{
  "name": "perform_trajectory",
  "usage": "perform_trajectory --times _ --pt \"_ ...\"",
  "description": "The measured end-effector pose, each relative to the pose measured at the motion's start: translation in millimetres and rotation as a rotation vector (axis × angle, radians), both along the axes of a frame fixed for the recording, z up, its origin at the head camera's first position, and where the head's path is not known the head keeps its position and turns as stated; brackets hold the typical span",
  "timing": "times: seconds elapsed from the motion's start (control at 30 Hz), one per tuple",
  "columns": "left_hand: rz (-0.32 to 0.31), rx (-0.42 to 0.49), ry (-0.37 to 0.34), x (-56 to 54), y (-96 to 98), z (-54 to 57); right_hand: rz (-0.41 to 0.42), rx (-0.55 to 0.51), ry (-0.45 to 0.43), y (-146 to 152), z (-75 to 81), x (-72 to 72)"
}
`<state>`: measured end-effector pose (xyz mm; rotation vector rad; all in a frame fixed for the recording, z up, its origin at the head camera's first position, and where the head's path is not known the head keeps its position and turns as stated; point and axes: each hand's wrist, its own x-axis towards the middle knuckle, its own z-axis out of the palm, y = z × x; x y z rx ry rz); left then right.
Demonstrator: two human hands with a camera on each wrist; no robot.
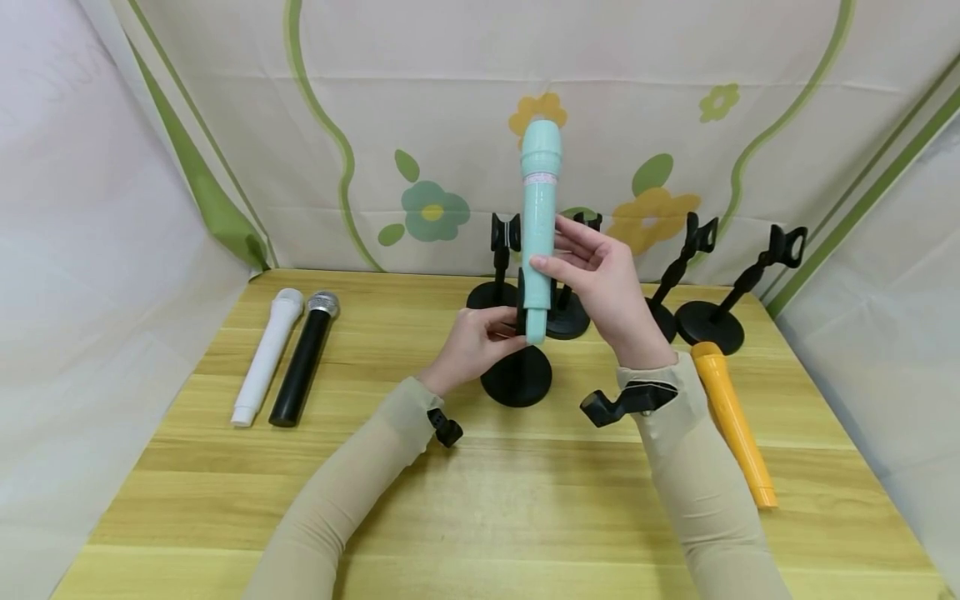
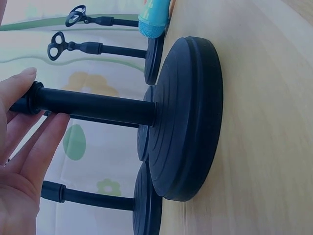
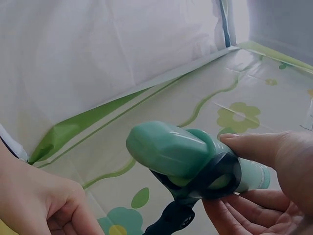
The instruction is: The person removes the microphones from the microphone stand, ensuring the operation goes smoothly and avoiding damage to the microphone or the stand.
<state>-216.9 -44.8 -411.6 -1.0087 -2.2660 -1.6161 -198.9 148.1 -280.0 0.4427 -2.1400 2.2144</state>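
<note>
A mint-green microphone point(image 1: 540, 225) stands upright, head up, its lower part inside the black clip point(image 3: 222, 178) of a microphone stand. My right hand point(image 1: 611, 287) holds the microphone, thumb on one side and fingers on the other. Lower down, my left hand point(image 1: 476, 346) grips the stand's pole point(image 2: 98, 105) near its top. The stand's round base point(image 1: 517, 377) is on the table. In the right wrist view the microphone's tail end faces the camera, with part of my left hand point(image 3: 44, 200) at the left.
Behind stand two more stands, one base point(image 1: 491, 294) at left; two others, including one base point(image 1: 711, 327), are at right. A white microphone point(image 1: 266, 358) and black one point(image 1: 303, 367) lie left, an orange one point(image 1: 735, 425) right. The left wrist view shows a blue microphone head point(image 2: 152, 24).
</note>
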Motion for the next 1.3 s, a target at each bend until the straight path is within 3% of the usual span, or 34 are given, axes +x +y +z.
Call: perform_trajectory --times 0.77,1.3 --pt "0.014 0.006 0.008 -0.7 0.2 -2.4 -0.005 -0.086 0.008 -2 -1.8 -6.3" --pt "0.004 0.046 0.004 -1.5 1.3 -2.3 -0.021 -0.073 0.016 -3 0.4 -11.1"
